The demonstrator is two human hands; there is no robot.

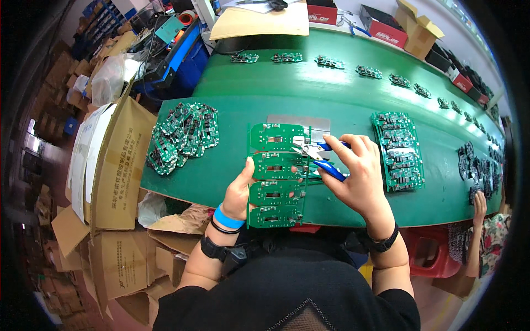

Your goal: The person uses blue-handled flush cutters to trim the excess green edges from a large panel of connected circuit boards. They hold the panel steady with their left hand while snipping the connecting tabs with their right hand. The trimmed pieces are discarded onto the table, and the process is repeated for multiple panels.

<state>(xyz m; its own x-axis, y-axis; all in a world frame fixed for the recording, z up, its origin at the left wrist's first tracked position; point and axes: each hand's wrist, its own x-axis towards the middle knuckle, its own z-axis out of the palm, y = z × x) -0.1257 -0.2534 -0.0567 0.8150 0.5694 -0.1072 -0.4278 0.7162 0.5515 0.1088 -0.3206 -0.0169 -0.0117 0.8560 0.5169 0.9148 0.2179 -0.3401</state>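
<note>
My left hand (240, 189) is closed on the left edge of a green circuit board panel (273, 196), which is held up over the table's front edge. Several rounded boards lie one above another in that panel. In my right hand (356, 171) is a pair of cutting pliers (327, 165) with blue handles, its jaws at the panel's right edge near the upper boards. The handles are spread apart. Behind the panel's top, a flat grey metal plate (317, 122) rests on the green table (232, 110). Parts of my left fingers are hidden behind the panel.
A heap of separate circuit boards (185, 135) lies to the left, and a stack of board panels (398, 151) to the right. Single boards (330, 62) line the far belt. Cardboard boxes (118, 165) stand at the left edge. Another person's hand (479, 207) is at the far right.
</note>
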